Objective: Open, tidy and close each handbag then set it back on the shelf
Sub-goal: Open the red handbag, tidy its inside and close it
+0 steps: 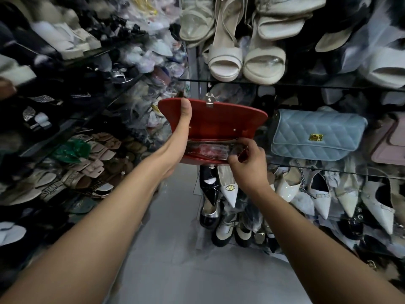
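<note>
A red handbag (221,119) is held up in front of the shelves with its flap lifted and a silver clasp at the flap's top edge. My left hand (180,137) grips the bag's left side, thumb pressed on the inside of the raised flap. The zipped mouth is open and shows clear plastic stuffing with red inside. My right hand (246,159) pinches at the right end of that opening, fingers curled at the zip. A light blue quilted handbag (315,134) lies on the glass shelf (328,170) to the right, closed, with a gold clasp.
A pink bag (392,143) sits at the far right of the same shelf. Shelves packed with white sandals (241,60), pointed white shoes (322,194) and flat slippers (94,163) surround me on both sides. Grey floor (197,270) lies below.
</note>
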